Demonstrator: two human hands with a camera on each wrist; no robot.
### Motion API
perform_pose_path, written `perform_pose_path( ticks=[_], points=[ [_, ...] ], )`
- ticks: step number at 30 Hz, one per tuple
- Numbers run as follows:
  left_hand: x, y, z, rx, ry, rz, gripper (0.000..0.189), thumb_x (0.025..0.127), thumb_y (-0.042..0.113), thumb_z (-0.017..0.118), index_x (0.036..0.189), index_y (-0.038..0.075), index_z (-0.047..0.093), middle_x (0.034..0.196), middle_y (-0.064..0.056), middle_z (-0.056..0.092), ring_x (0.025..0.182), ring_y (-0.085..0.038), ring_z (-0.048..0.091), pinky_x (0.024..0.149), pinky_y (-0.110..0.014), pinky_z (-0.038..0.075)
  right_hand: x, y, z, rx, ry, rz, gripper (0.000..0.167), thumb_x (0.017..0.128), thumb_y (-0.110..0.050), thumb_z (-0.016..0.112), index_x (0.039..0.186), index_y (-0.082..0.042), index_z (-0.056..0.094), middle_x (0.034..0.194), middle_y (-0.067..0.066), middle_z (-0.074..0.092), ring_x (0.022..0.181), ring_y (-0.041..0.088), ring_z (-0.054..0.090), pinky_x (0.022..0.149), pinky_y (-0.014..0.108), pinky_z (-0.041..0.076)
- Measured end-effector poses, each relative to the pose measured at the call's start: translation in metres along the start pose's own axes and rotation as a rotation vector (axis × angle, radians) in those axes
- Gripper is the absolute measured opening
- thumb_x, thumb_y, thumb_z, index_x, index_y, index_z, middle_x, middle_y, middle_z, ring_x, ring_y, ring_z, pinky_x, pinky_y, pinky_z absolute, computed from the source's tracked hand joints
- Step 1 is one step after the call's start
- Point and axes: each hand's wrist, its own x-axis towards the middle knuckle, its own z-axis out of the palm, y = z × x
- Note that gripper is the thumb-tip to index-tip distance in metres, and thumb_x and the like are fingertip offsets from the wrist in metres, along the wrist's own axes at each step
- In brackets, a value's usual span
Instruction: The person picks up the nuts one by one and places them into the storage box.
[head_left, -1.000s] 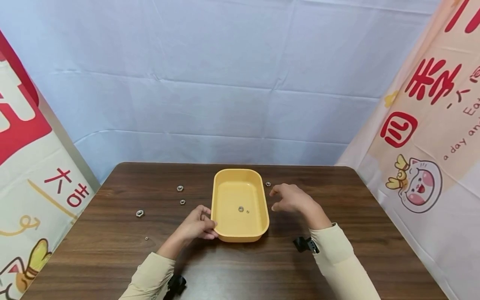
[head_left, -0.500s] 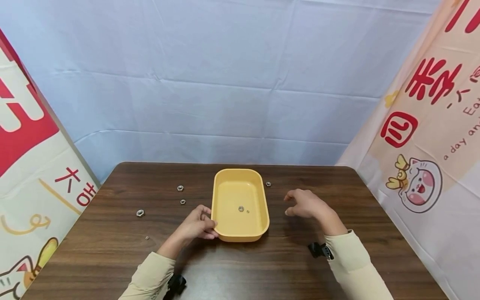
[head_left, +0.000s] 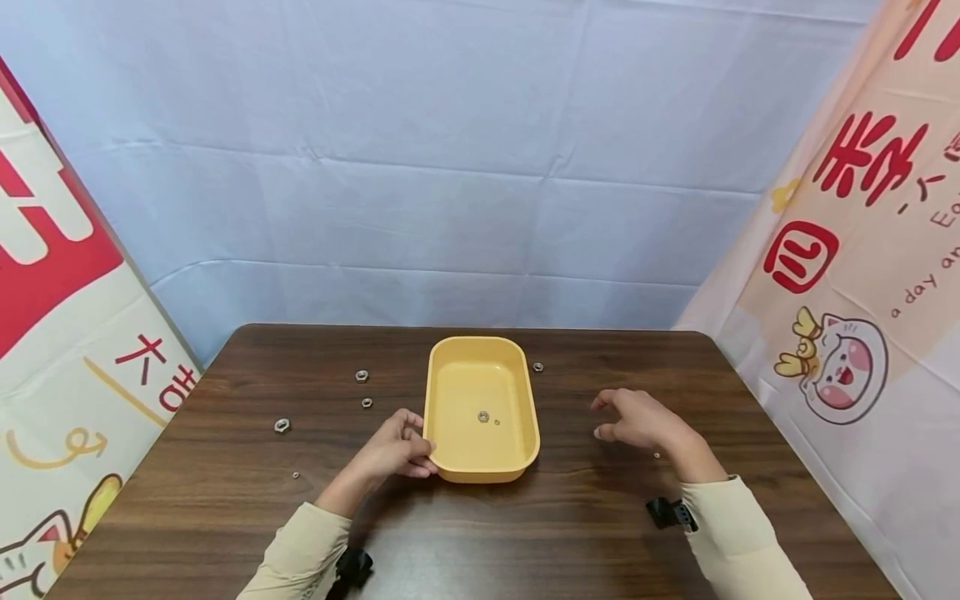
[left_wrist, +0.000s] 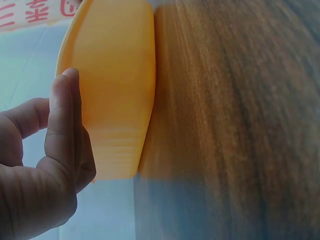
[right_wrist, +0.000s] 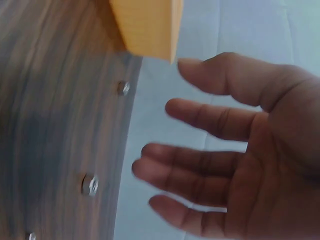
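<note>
My left hand (head_left: 397,448) holds the near left corner of a yellow rectangular tray (head_left: 459,476), its thumb at the rim and fingers against the outer wall (left_wrist: 115,90). Inside lie a hex nut (head_left: 483,417) and a tiny nut (head_left: 497,422). To the right of the tray, my right hand (head_left: 647,423) hovers over the table with fingers loosely bent and apart. Nothing shows between those fingers in the right wrist view. A tiny brass-coloured nut (head_left: 657,455) lies beside the right wrist. Another nut (head_left: 537,367) sits close to the tray's far right side.
Left of the tray, several nuts lie on the dark wooden table (head_left: 480,542): a large one (head_left: 282,425), two mid-sized nuts (head_left: 362,376) further back, and a tiny nut (head_left: 296,475) nearer me. A pale cloth (head_left: 450,208) hangs behind the table, with printed banners at both sides.
My right hand has moved right and a little nearer, away from the tray. The tiny nut by its wrist now shows. The left hand and tray have stayed put.
</note>
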Motion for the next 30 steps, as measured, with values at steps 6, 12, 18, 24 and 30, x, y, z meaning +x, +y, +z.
perform_pose_path(
  ticks=[6, 12, 18, 24, 30],
  points=[
    [-0.001, 0.001, 0.000, 0.009, -0.001, -0.005, 0.038, 0.085, -0.005, 0.055, 0.113, -0.008, 0.029, 0.085, -0.027, 0.052, 0.060, -0.024, 0.064, 0.052, -0.031, 0.054, -0.007, 0.017, 0.005, -0.033, -0.012, -0.074, 0.033, 0.082, -0.017, 0.069, 0.111, -0.005, 0.059, 0.112, 0.016, 0.058, 0.100, 0.036, 0.055, 0.075, 0.046, 0.047],
    [0.000, 0.001, -0.001, 0.018, 0.001, -0.004, 0.038, 0.085, -0.005, 0.054, 0.114, -0.008, 0.028, 0.084, -0.026, 0.052, 0.060, -0.024, 0.064, 0.051, -0.031, 0.054, -0.016, 0.034, 0.008, -0.015, 0.007, -0.084, 0.035, 0.080, -0.013, 0.071, 0.111, -0.002, 0.060, 0.111, 0.018, 0.058, 0.104, 0.040, 0.052, 0.078, 0.050, 0.046],
    [0.001, -0.001, -0.002, 0.007, -0.005, -0.003, 0.040, 0.085, -0.004, 0.055, 0.114, -0.008, 0.028, 0.086, -0.028, 0.051, 0.060, -0.025, 0.064, 0.051, -0.032, 0.054, -0.024, 0.053, 0.012, 0.101, 0.045, -0.052, 0.033, 0.080, -0.013, 0.070, 0.110, -0.002, 0.059, 0.108, 0.018, 0.059, 0.101, 0.038, 0.054, 0.076, 0.048, 0.048],
    [0.002, -0.003, -0.001, 0.000, -0.011, -0.007, 0.039, 0.086, -0.005, 0.055, 0.114, -0.008, 0.028, 0.085, -0.026, 0.052, 0.060, -0.025, 0.064, 0.052, -0.032, 0.054, -0.030, 0.080, 0.018, 0.250, 0.080, -0.071, 0.031, 0.080, -0.007, 0.068, 0.106, 0.005, 0.057, 0.087, 0.009, 0.059, 0.081, 0.023, 0.056, 0.065, 0.033, 0.048],
    [0.003, -0.004, -0.002, 0.003, -0.005, -0.004, 0.039, 0.086, -0.005, 0.055, 0.114, -0.008, 0.028, 0.084, -0.025, 0.051, 0.059, -0.024, 0.064, 0.051, -0.031, 0.053, -0.032, 0.103, 0.024, 0.471, 0.018, -0.047, 0.031, 0.077, 0.008, 0.058, 0.106, 0.014, 0.051, 0.077, 0.009, 0.058, 0.073, 0.017, 0.058, 0.057, 0.025, 0.044]
  ],
)
